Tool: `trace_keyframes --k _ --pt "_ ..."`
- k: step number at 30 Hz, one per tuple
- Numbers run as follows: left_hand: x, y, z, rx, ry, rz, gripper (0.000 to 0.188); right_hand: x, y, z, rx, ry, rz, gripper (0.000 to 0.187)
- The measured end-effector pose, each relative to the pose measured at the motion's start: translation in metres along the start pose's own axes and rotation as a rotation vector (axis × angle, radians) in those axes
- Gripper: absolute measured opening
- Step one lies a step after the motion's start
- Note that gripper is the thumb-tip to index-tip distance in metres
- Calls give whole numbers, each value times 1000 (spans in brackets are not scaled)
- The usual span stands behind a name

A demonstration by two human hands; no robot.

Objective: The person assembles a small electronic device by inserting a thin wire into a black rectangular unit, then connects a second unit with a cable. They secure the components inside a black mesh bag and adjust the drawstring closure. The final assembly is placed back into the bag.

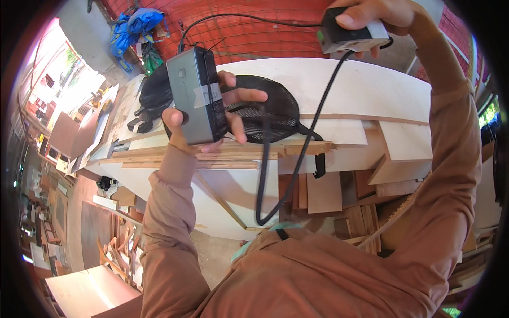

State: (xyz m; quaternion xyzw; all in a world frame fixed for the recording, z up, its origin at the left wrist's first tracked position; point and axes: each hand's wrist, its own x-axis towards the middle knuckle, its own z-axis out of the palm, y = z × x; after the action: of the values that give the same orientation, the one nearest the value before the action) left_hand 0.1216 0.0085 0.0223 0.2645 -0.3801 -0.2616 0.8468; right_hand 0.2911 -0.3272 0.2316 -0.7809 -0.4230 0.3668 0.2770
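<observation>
My left hand (241, 96) is closed round a grey power bank (186, 98), thumb on one side and fingers on the other. Clear tape wraps its middle, and a thin black cable (238, 17) comes from its top end. That cable runs across to a small black and pale box (352, 36), gripped from above in my right hand (379, 15) at the upper right. From the box a thicker black cable (318, 119) loops down in front of my body. Behind the power bank lies a black mesh bag (275, 103), partly hidden by my left hand.
White boards (360, 79) and wooden strips (222, 153) form a stack before me. Cut wood pieces (324, 193) fill the space underneath. A blue plastic bag (140, 24) hangs by the red wire-mesh wall (275, 40). Offcuts (119, 259) and a pale sheet (90, 291) lie lower left.
</observation>
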Motion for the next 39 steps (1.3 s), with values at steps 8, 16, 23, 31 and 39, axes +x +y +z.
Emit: trace_keyframes --k 8,16,23,31,39 --pt "-7 8 16 334 184 -94 100 2 25 -8 124 -12 -13 51" --pt "-27 32 24 731 487 -103 100 -5 22 -14 -294 209 170 64" --pt "-3 37 45 901 457 -416 94 -63 -6 -23 -320 394 212 60" --pt "28 52 76 1056 648 -547 85 -79 -30 -9 -21 567 15 61" --pt "93 41 107 807 962 -197 55 -63 -51 15 -620 848 279 72"
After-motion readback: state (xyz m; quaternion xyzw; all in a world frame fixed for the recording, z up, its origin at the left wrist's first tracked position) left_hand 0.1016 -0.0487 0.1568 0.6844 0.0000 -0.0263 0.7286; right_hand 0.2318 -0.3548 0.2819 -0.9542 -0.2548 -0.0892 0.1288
